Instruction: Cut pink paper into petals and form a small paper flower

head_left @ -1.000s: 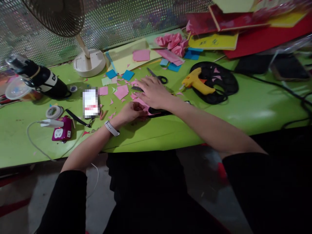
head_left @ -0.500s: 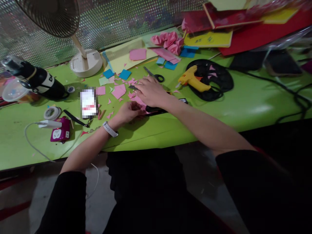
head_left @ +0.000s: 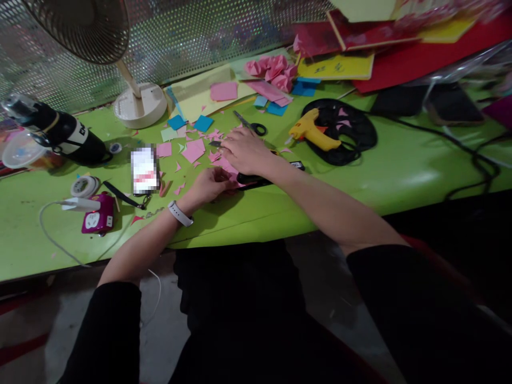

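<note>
Thin pink paper (head_left: 228,165) seems steadied by the left hand (head_left: 208,186), fingertips nearly closed on its edge; the right hand (head_left: 245,151), fingers extended, hides any grip from me.

Between left hand (head_left: 208,186) and right hand (head_left: 245,153), pink paper (head_left: 229,166), partly covered; at right hand's near edge, black object (head_left: 248,180), mostly hidden.
</note>
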A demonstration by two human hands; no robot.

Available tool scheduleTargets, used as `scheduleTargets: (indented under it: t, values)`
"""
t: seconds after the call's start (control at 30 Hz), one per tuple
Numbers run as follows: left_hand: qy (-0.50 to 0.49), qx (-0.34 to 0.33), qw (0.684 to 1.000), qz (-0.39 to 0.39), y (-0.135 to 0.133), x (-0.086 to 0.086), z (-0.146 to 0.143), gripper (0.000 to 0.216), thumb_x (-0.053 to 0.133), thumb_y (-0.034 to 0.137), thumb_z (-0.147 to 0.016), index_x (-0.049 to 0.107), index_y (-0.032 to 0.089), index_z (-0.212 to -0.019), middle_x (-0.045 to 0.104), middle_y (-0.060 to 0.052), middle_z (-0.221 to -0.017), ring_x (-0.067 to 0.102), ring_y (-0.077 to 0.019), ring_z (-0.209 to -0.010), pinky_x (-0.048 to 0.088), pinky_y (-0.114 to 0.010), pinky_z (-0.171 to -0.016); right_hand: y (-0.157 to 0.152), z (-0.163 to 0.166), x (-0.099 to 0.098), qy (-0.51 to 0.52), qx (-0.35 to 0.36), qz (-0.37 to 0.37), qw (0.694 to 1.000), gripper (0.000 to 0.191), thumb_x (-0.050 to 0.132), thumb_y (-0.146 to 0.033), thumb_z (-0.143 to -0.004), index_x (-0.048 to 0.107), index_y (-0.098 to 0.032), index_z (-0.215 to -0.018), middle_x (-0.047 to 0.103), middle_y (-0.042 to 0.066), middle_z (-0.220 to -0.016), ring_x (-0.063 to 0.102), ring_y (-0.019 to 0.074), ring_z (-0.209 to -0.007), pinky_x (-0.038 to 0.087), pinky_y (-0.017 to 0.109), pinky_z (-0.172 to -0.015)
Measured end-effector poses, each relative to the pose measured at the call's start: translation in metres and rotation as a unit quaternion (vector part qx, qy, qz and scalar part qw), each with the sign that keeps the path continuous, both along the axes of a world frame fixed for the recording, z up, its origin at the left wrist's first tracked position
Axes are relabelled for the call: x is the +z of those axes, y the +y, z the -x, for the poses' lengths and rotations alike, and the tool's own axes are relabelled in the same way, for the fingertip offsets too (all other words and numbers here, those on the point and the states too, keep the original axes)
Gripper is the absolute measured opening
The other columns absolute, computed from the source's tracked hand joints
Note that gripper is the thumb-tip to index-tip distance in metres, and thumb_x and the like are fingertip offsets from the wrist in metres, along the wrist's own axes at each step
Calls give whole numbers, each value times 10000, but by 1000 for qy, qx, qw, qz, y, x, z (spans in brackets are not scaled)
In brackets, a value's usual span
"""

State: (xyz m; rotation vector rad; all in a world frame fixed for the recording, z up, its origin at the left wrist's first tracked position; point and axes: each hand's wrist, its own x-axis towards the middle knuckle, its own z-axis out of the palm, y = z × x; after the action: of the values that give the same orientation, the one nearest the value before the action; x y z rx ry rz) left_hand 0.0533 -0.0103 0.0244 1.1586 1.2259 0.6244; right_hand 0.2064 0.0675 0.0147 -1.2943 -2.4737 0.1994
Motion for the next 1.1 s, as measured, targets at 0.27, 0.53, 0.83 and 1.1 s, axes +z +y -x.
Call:
scheduleTargets:
  t: [0.27,0.53,0.83,1.1]
  values:
    - [6,8,1000,0,-1,3,-2,166,729,118,-882,572,152,-841,730,-33,-738,696,-125,-648,542,-269,-694,0,1,3,-17,6,9,1000,536,266,-357,-1054,721,-115,-1204,677,179,-1282,499,347,-1300,304,533,-1148]
    - [0,11,1000,2,-1,1,-2,176,741,100,-864,577,153,-830,734,-24,-735,695,-110,-646,546,-251,-695,1,0,2,-10,15,5,1000,489,292,-365,-1061,733,-186,-1171,700,134,-1238,508,333,-1289,330,546,-1131]
    - [-9,14,1000,10,0,-2,-2,164,731,87,-872,581,143,-838,736,-29,-740,698,-109,-633,566,-271,-710,2,1,1,-13,18,1,1000,502,280,-340,-1061,744,-162,-1132,704,152,-1231,528,314,-1265,331,528,-1140]
    - [-10,10,1000,7,0,-2,-3,158,730,90,-870,585,143,-840,741,-33,-744,693,-112,-619,563,-265,-685,1,1,0,-17,3,2,1000,474,313,-324,-1040,739,-141,-1138,703,168,-1259,540,329,-1280,383,513,-1110]
